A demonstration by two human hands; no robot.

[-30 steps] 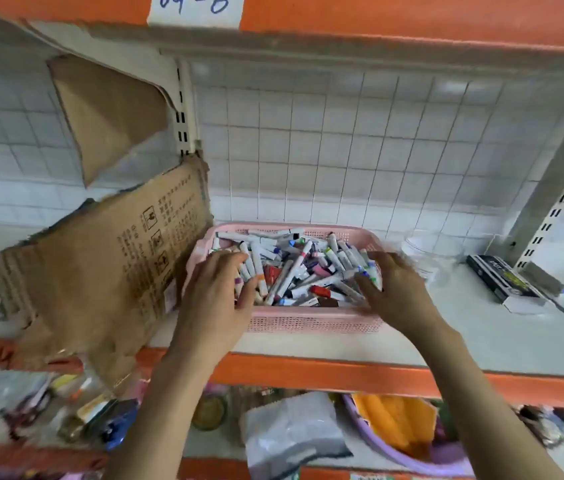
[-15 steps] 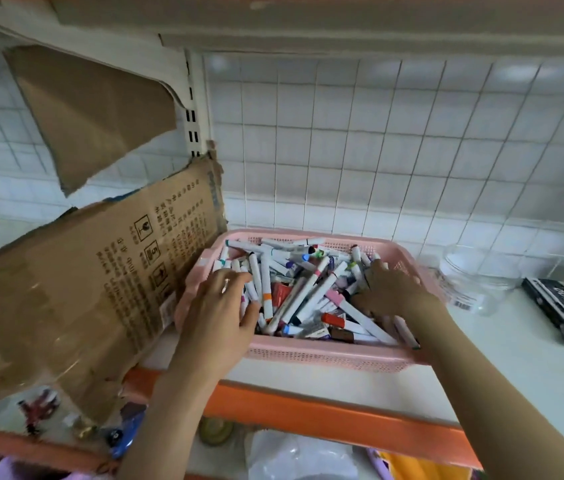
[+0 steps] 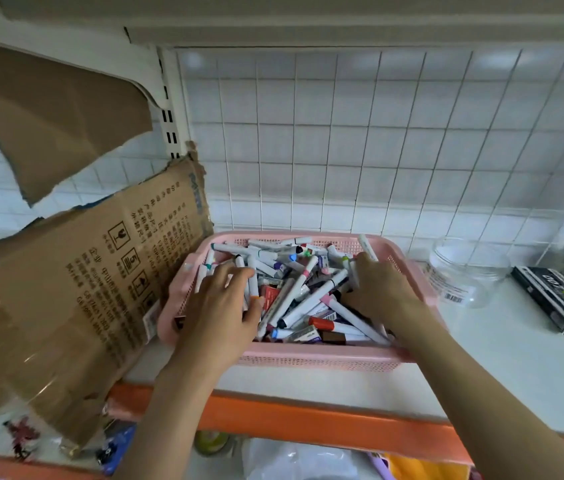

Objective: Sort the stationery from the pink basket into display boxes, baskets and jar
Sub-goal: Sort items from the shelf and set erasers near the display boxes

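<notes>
Early stage of sorting, judged from the layout. The pink basket (image 3: pixel 308 358) stands on the white shelf (image 3: pixel 516 368) against the tiled wall, just beside a torn cardboard sheet (image 3: pixel 76 292) on its left, and is heaped with a jumble of markers (image 3: pixel 303 292), mostly white-barrelled with coloured caps, lying crosswise in every direction. The clear jar (image 3: pixel 464 271) to the basket's right appears empty; no display box with sorted stationery can be seen, so nearly all of the work seems to remain. Both hands are inside the basket: the left hand (image 3: pixel 225 303) lies on the pile with fingers loosely spread, touching markers; the right hand (image 3: pixel 377 289) has fingers curled down among the markers, though whether they pinch one cannot be told.
</notes>
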